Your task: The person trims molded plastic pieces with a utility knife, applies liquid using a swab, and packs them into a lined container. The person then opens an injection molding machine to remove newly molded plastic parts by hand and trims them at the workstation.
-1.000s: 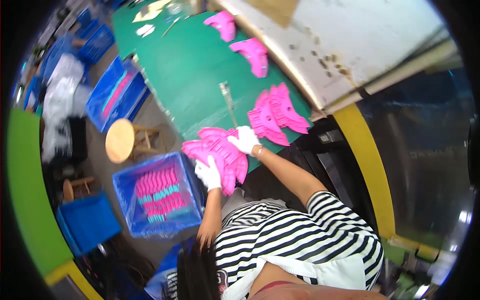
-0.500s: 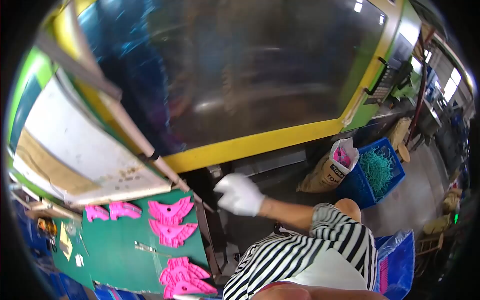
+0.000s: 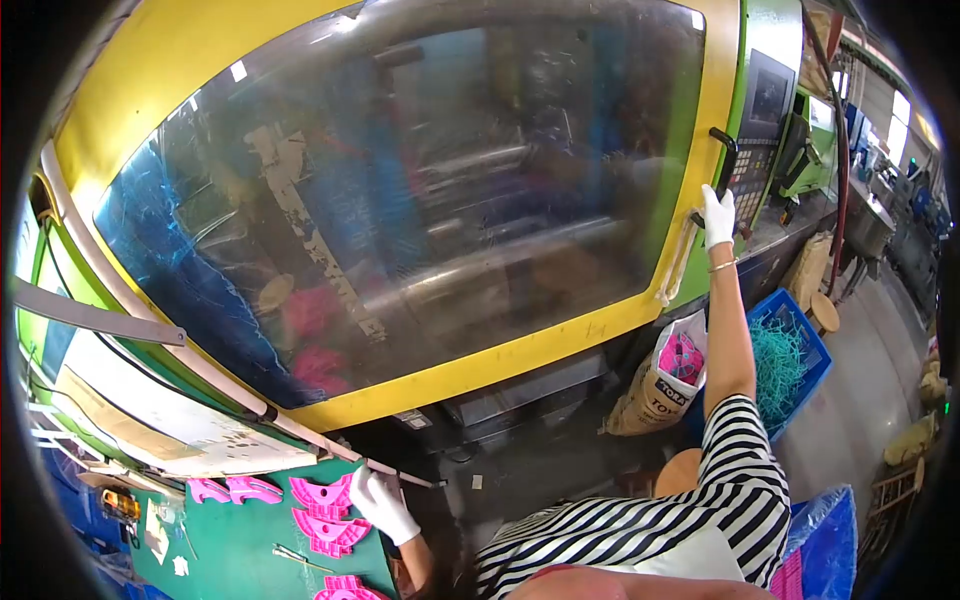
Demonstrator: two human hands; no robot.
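My right hand [image 3: 718, 218], in a white glove, is closed round the lower part of the black door handle [image 3: 729, 158] on a machine with a yellow-framed door. My right arm is stretched forward to it. My left hand [image 3: 383, 507], also gloved in white, is at the right edge of the green table [image 3: 230, 545], its fingers stretched out beside pink plastic parts [image 3: 328, 530]. Whether its fingertips touch a part, I cannot tell. The clear door window [image 3: 480, 200] looks closed, with blurred pink shapes showing behind it.
Two smaller pink parts [image 3: 250, 489] and a thin metal tool [image 3: 300, 558] lie on the table. Right of the machine stand a paper sack [image 3: 645, 400] with pink pieces and a blue crate [image 3: 815, 365] of green strands. A round stool [image 3: 680, 472] is close by.
My right hand has swung from near the table up and right to the door handle. My left hand has come into view at the table edge. The view has shifted right and up.
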